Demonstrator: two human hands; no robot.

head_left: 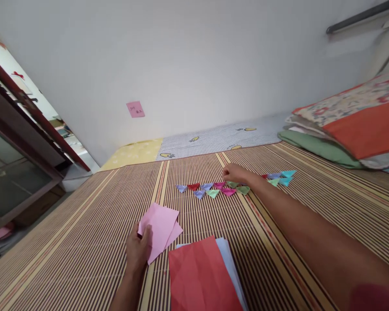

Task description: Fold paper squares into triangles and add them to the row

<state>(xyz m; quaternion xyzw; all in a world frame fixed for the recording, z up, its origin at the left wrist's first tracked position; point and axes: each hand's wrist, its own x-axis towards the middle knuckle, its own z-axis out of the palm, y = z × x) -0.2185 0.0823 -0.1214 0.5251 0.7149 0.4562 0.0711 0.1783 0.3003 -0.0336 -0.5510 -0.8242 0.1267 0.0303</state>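
My left hand (138, 246) grips pink paper sheets (160, 226) by their left edge, thumb on top. A second pink sheet sticks out from under the upper one at the right. Further off, my right hand (235, 172) is closed, fingers curled down just behind two rows of small folded paper triangles (228, 191). What its fingers hold, if anything, is hidden. The triangles are purple, red, green, magenta and blue; my right wrist covers part of the rows. Nearest me lies a red sheet (202, 276) on top of a stack of pale blue paper (227, 255).
A striped bamboo mat (84, 242) covers the surface up to a checked cloth (201, 142) along the wall. Folded bedding (353, 129) is piled at the right. A pink note (135, 109) sticks to the wall. A framed glass door (13, 172) stands at the left.
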